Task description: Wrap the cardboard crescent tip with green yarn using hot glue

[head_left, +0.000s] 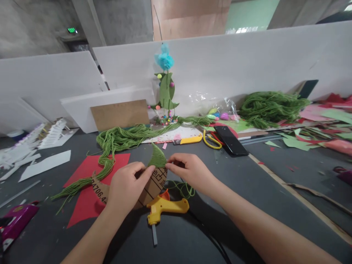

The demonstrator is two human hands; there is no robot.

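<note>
Curved cardboard piece, dark-printed, its upper tip wrapped in green yarn, held up near a yellow glue gun. The cardboard is gripped by the left hand; the yarn's right edge is pinched by the right hand's fingertips. Bright pieces are gathered at a clear plastic bag.

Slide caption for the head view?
Left hand holding cardboard partly covered in green yarn, right hand at its edge, yellow glue gun nearby.

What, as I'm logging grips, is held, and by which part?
A cardboard cutout, partly covered in green yarn: the left hand grips it near the yarn's lower edge; the right hand pinches at its right edge.
</note>
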